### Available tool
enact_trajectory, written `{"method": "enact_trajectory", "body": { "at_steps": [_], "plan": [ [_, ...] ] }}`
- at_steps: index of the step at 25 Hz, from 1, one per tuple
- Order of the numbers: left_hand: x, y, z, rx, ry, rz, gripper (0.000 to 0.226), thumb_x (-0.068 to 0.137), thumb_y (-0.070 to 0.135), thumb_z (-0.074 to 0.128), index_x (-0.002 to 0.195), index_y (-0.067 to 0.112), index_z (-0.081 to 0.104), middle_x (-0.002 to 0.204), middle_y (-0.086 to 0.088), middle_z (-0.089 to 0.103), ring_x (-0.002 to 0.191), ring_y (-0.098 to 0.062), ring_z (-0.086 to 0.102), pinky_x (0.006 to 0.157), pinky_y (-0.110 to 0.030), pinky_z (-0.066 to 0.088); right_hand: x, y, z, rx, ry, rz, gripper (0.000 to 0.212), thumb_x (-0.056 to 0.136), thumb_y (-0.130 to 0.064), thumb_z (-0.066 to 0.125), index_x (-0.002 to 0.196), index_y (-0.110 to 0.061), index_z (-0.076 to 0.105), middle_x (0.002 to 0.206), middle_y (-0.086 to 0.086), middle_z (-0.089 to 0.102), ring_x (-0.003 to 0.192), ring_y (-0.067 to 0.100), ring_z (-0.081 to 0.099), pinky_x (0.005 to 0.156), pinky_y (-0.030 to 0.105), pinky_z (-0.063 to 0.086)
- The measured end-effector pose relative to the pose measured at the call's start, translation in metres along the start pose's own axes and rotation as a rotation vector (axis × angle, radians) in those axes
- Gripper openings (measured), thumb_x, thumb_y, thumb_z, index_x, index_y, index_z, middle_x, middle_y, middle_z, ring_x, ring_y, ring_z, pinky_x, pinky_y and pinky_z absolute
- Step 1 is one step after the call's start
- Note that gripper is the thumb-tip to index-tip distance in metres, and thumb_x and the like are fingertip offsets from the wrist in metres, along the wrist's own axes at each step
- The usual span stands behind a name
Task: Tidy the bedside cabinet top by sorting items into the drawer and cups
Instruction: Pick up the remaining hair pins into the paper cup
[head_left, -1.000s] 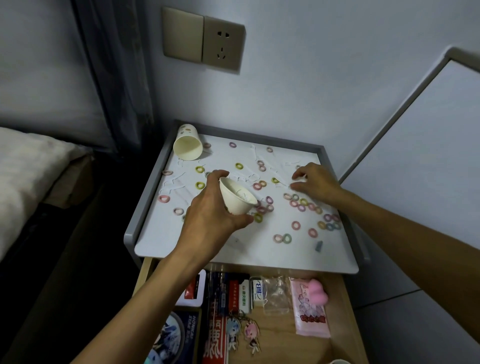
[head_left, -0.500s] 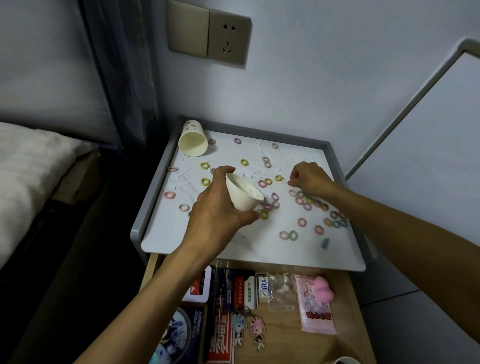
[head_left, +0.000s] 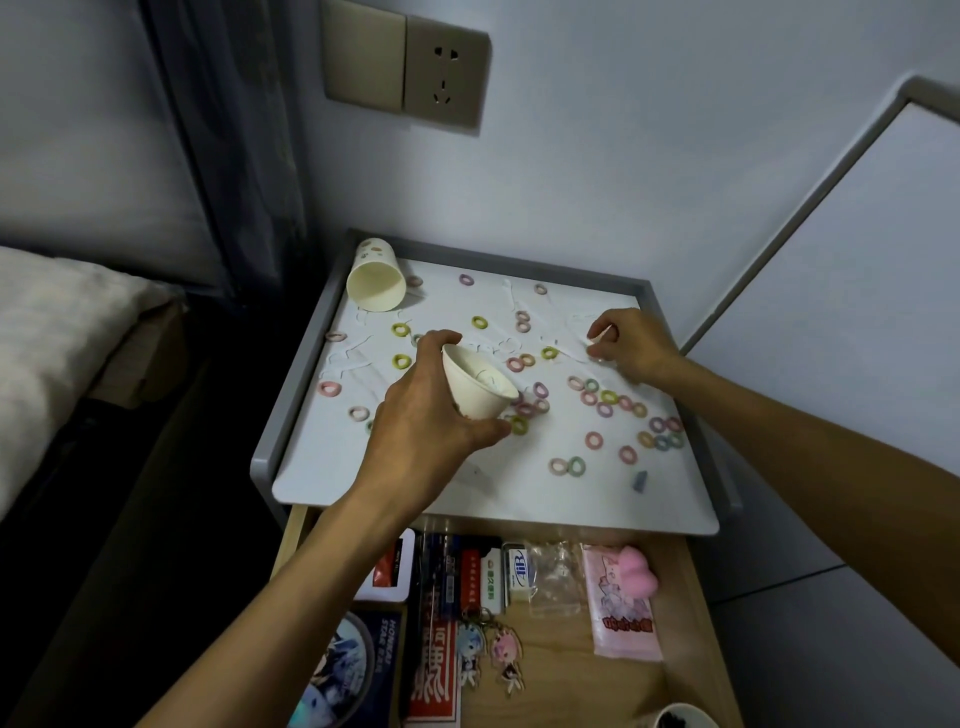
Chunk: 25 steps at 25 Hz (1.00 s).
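My left hand (head_left: 421, 431) has its fingers wrapped around the held cup (head_left: 480, 387), which is tipped with its mouth toward my right hand (head_left: 631, 345) and raised just above the bench (head_left: 467, 493). I can make out a thin line or two inside it, but not what they are. To the right of the held cup and a little farther back, my right-hand fingers are curled and pinching a small pale piece (head_left: 597, 338) at the bench surface.

By my reading the sorting has barely begun. Coloured rings (head_left: 608, 397) lie scattered all around the held cup, thickest to its right, with more to its left and behind it. Thin white strands (head_left: 353, 358) lie to its left. A second cup (head_left: 375, 278) lies on its side at the back left corner, well apart from the held cup, and looks empty. A small grey bit (head_left: 640, 480) sits nearer to me, on the right.

The drawer (head_left: 571, 670) stands open in front of the held cup and already holds cards, packets and keychains. Nearly all the small pieces have yet to go into cups.
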<state>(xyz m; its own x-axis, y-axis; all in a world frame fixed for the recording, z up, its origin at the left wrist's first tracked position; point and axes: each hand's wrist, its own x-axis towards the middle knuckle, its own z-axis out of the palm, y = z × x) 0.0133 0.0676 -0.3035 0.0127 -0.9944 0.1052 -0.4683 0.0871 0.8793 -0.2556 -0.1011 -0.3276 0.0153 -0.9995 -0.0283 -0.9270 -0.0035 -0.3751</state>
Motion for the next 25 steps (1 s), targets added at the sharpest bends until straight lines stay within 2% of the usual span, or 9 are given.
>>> {"method": "enact_trajectory", "body": {
  "at_steps": [3,5,10,14,17,20,25],
  "plan": [
    [0.000,0.001,0.001,0.002,-0.004,0.002,0.086,0.068,0.028,0.086,0.136,0.030,0.034,0.112,0.009,0.051,0.095,-0.015,0.056,0.066,-0.014,0.044,0.001,0.005,0.000,-0.093,0.000,0.004,0.022,0.083,-0.017,0.075,0.103,-0.009,0.070,0.094,0.008,0.068,0.079,0.014,0.057,0.069,0.022,0.040],
    [0.000,0.001,0.001,0.003,-0.005,0.008,0.086,0.068,0.028,0.086,0.136,0.030,0.035,0.112,0.009,0.051,0.094,-0.015,0.056,0.066,-0.015,0.044,0.004,-0.001,0.001,-0.069,0.017,-0.018,0.023,0.084,-0.018,0.074,0.106,-0.009,0.071,0.102,0.009,0.069,0.084,0.014,0.058,0.074,0.023,0.042],
    [0.002,-0.002,0.001,0.008,0.002,-0.003,0.086,0.067,0.028,0.087,0.136,0.030,0.035,0.112,0.009,0.052,0.095,-0.015,0.055,0.065,-0.014,0.042,0.010,-0.020,0.021,-0.085,0.002,-0.024,0.028,0.081,-0.015,0.078,0.106,-0.005,0.073,0.104,0.014,0.072,0.098,0.026,0.065,0.084,0.029,0.050],
    [0.003,-0.003,0.001,0.017,0.000,-0.003,0.086,0.067,0.028,0.087,0.136,0.030,0.035,0.112,0.008,0.051,0.097,-0.017,0.056,0.071,-0.023,0.045,0.014,-0.025,0.027,-0.159,-0.026,0.065,0.027,0.083,-0.022,0.075,0.104,-0.005,0.073,0.102,0.013,0.072,0.090,0.028,0.066,0.080,0.033,0.054],
    [0.002,-0.001,0.001,0.015,0.000,0.000,0.086,0.067,0.028,0.087,0.136,0.029,0.035,0.112,0.009,0.051,0.096,-0.016,0.055,0.068,-0.020,0.044,0.016,-0.025,0.024,-0.203,-0.062,0.120,0.031,0.082,-0.027,0.076,0.103,-0.005,0.070,0.101,0.013,0.070,0.087,0.029,0.065,0.079,0.037,0.055],
    [0.002,0.000,0.000,0.007,0.001,0.004,0.086,0.067,0.028,0.087,0.136,0.029,0.035,0.112,0.008,0.052,0.096,-0.017,0.057,0.073,-0.025,0.048,0.015,-0.021,0.014,-0.160,-0.022,0.152,0.027,0.083,-0.026,0.075,0.101,-0.005,0.070,0.101,0.013,0.070,0.086,0.027,0.065,0.081,0.039,0.056],
    [0.000,-0.001,0.000,0.009,-0.002,0.004,0.085,0.067,0.028,0.087,0.135,0.029,0.035,0.113,0.007,0.053,0.095,-0.018,0.058,0.072,-0.026,0.048,-0.006,-0.007,0.006,-0.219,-0.091,0.070,0.033,0.082,-0.023,0.077,0.108,-0.006,0.071,0.107,0.011,0.071,0.091,0.022,0.065,0.076,0.028,0.048]
  ]
}}
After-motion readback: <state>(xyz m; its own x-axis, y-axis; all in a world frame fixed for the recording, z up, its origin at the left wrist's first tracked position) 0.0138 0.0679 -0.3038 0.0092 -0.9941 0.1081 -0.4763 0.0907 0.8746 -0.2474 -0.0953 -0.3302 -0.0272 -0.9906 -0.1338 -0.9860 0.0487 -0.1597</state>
